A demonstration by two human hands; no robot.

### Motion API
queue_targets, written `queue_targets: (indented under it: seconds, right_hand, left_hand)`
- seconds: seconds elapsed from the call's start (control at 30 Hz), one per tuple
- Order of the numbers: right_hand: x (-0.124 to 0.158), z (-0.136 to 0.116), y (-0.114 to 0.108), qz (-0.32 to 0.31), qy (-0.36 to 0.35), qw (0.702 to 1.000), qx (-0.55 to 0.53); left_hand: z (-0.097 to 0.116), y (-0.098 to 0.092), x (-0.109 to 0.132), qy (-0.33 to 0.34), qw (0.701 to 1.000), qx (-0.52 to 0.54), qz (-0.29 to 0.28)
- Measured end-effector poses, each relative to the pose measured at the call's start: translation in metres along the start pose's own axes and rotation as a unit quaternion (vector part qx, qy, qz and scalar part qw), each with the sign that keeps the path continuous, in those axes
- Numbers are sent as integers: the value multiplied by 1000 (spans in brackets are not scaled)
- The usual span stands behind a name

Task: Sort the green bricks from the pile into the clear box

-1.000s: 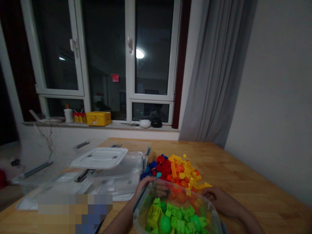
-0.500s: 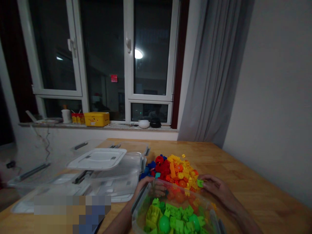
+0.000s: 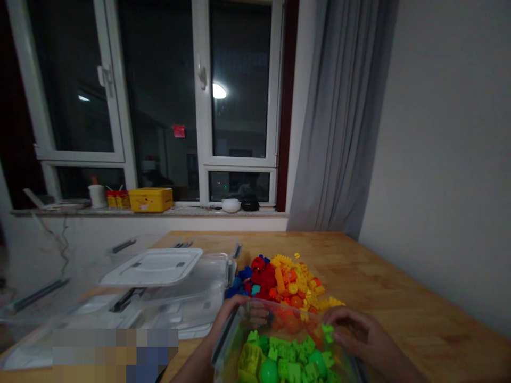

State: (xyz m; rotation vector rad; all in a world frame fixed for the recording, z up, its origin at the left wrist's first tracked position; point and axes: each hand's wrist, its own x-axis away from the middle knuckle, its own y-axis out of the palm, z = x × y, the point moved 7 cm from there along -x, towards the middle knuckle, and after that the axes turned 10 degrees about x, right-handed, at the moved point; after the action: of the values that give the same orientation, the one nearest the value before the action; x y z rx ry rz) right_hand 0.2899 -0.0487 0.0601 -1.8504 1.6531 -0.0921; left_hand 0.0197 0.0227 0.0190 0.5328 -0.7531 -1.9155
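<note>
A transparent plastic box (image 3: 279,340) full of green bricks stands at the near edge of the wooden table (image 3: 403,276). My left hand (image 3: 243,313) grips its left rim, with the fingers showing through the wall. My right hand (image 3: 353,332) reaches over the far right rim, its fingertips pinching a small green brick (image 3: 328,333). A large green block (image 3: 250,361) and a green ball (image 3: 269,371) lie inside the box. Just behind it is a heap of red, blue, orange and yellow toy bricks (image 3: 277,282), partly hidden by the box.
Stacked transparent storage boxes and a white lid (image 3: 151,267) stand left of the heap. A blurred patch (image 3: 114,354) covers the lower left. A wall and grey curtain (image 3: 343,117) bound the right; a windowsill (image 3: 147,211) holds a yellow case (image 3: 150,200).
My right hand has moved from the heap's edge down over the box rim, carrying the green brick. The left hand stays on the rim. The view has shifted slightly.
</note>
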Motion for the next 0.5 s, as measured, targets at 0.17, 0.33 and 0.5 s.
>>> queue_targets:
  seconds: [0.17,0.33,0.5]
  right_hand:
    - [9,-2,15,27,-2,999,42]
    - [12,23,5,113,39,993,-11]
    - [32,72,-20,251,120,950,141]
  left_hand:
    - [9,-11,14,68,998,6,10]
    - [10,-36,14,73,997,4,21]
    - [15,-51,8,69,997,1,30]
